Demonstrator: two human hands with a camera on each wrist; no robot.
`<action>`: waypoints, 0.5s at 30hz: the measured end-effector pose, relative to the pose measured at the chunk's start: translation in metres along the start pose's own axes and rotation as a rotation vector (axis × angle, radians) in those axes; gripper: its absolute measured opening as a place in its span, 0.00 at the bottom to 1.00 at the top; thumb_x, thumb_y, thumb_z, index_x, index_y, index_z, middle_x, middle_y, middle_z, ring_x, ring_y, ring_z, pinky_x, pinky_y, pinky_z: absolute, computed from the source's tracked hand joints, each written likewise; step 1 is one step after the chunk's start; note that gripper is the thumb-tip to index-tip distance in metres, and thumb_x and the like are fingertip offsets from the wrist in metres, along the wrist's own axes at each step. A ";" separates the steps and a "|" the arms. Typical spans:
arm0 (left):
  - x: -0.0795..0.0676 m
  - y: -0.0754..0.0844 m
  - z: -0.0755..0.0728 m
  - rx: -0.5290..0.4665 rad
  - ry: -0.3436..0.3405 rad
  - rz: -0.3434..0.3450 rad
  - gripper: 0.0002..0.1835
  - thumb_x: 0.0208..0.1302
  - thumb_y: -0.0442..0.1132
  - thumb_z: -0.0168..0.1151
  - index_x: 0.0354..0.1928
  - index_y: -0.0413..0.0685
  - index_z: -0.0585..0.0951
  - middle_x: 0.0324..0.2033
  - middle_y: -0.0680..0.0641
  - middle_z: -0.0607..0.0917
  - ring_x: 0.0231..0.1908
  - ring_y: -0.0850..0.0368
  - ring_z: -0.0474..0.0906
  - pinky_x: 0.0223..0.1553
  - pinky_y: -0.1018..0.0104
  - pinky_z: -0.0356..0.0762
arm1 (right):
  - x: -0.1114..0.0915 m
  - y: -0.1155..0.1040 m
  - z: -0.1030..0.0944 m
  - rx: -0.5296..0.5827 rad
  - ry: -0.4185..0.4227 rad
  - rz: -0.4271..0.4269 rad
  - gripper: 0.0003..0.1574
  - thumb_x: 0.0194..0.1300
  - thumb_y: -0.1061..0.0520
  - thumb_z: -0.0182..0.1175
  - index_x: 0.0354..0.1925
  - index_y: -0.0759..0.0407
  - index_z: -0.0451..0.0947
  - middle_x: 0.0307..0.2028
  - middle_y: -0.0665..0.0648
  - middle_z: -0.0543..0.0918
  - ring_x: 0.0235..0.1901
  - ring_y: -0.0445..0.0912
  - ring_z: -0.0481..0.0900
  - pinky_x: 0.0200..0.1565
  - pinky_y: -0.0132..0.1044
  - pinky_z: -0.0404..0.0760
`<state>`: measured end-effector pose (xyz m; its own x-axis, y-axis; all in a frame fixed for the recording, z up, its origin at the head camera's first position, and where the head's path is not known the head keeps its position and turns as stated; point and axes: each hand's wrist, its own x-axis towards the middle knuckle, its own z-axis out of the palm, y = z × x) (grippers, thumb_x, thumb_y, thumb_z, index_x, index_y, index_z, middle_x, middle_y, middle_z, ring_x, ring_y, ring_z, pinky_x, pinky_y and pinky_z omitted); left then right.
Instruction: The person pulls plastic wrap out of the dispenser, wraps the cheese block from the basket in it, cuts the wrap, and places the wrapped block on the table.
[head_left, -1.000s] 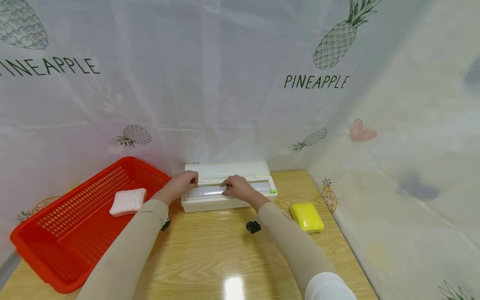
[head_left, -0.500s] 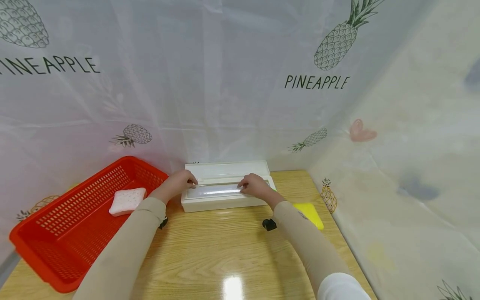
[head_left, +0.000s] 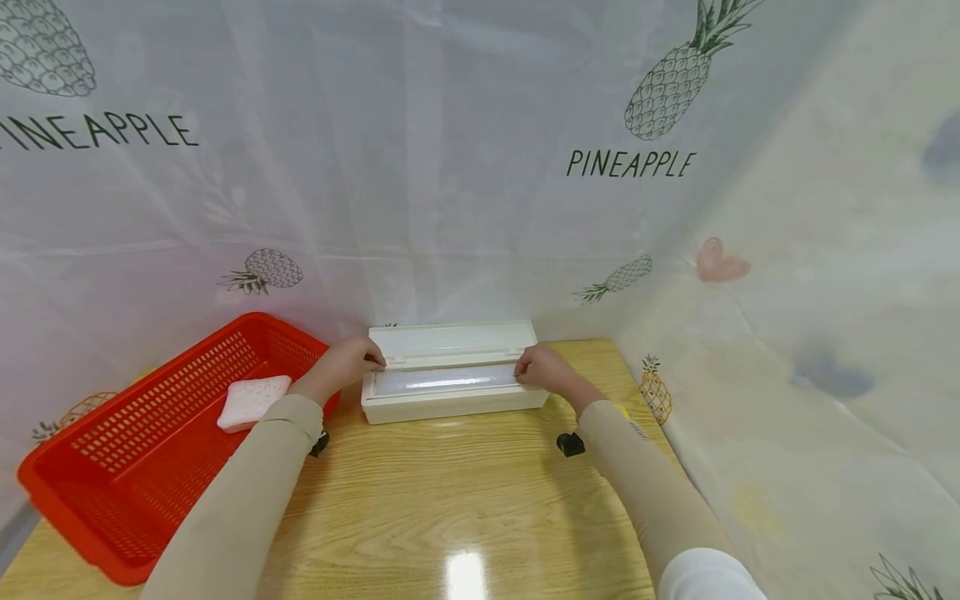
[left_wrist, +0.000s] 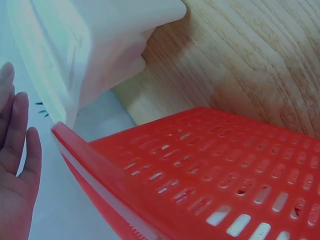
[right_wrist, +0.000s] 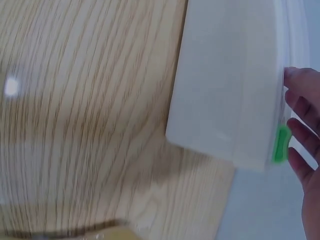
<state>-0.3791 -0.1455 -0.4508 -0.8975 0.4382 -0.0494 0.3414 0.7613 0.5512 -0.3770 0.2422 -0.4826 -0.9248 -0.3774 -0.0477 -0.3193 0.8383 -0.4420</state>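
A long white cling film dispenser (head_left: 453,407) stands at the back of the table with its lid (head_left: 453,337) raised behind it. Inside lies a shiny roll of cling film (head_left: 446,380). My left hand (head_left: 351,363) is at the dispenser's left end, thumb and fingertips together at the film's edge. At the other end, my right hand (head_left: 546,372) pinches along the film's edge. The right wrist view shows those fingers beside the green slider (right_wrist: 281,143). In the left wrist view only part of the left hand (left_wrist: 17,165) shows, so its fingertip contact is hidden there.
A red perforated basket (head_left: 142,492) stands at the left, close to the dispenser, with a pink-white sponge-like block (head_left: 253,402) in it. A yellow packet lies at the right, mostly behind the right sleeve (head_left: 637,467). A pineapple-print sheet (head_left: 450,208) hangs behind the table.
My right hand has slid rightward along the film from the middle to the dispenser's right end. My left hand has shifted slightly left. Dispenser and basket have stayed in place.
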 end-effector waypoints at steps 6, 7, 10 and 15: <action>-0.001 -0.002 -0.001 0.008 0.019 0.022 0.04 0.62 0.32 0.67 0.37 0.39 0.87 0.33 0.47 0.86 0.36 0.50 0.78 0.45 0.55 0.79 | -0.008 0.013 -0.009 -0.056 0.021 0.007 0.04 0.61 0.62 0.65 0.32 0.57 0.87 0.33 0.50 0.79 0.40 0.49 0.77 0.48 0.45 0.77; -0.001 -0.002 -0.001 0.006 0.020 0.016 0.05 0.62 0.32 0.66 0.37 0.39 0.88 0.34 0.47 0.86 0.36 0.50 0.78 0.45 0.55 0.79 | -0.010 0.015 -0.011 -0.047 0.027 0.012 0.04 0.61 0.62 0.65 0.32 0.57 0.87 0.34 0.51 0.79 0.42 0.51 0.77 0.50 0.47 0.77; -0.001 -0.002 -0.001 0.000 0.024 -0.012 0.06 0.63 0.33 0.66 0.39 0.39 0.88 0.35 0.46 0.86 0.38 0.49 0.78 0.47 0.54 0.79 | -0.016 0.019 -0.015 0.021 0.049 0.039 0.04 0.63 0.61 0.64 0.33 0.58 0.86 0.38 0.54 0.81 0.49 0.56 0.76 0.54 0.51 0.74; -0.001 -0.001 -0.001 0.022 0.052 -0.005 0.06 0.63 0.33 0.66 0.39 0.39 0.88 0.35 0.45 0.86 0.38 0.47 0.79 0.48 0.53 0.78 | -0.023 0.021 -0.019 0.164 0.093 0.071 0.06 0.67 0.58 0.63 0.38 0.60 0.84 0.47 0.60 0.82 0.58 0.60 0.72 0.59 0.56 0.69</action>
<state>-0.3783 -0.1473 -0.4507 -0.9123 0.4093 -0.0088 0.3421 0.7739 0.5329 -0.3664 0.2758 -0.4742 -0.9615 -0.2747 -0.0043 -0.2212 0.7835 -0.5807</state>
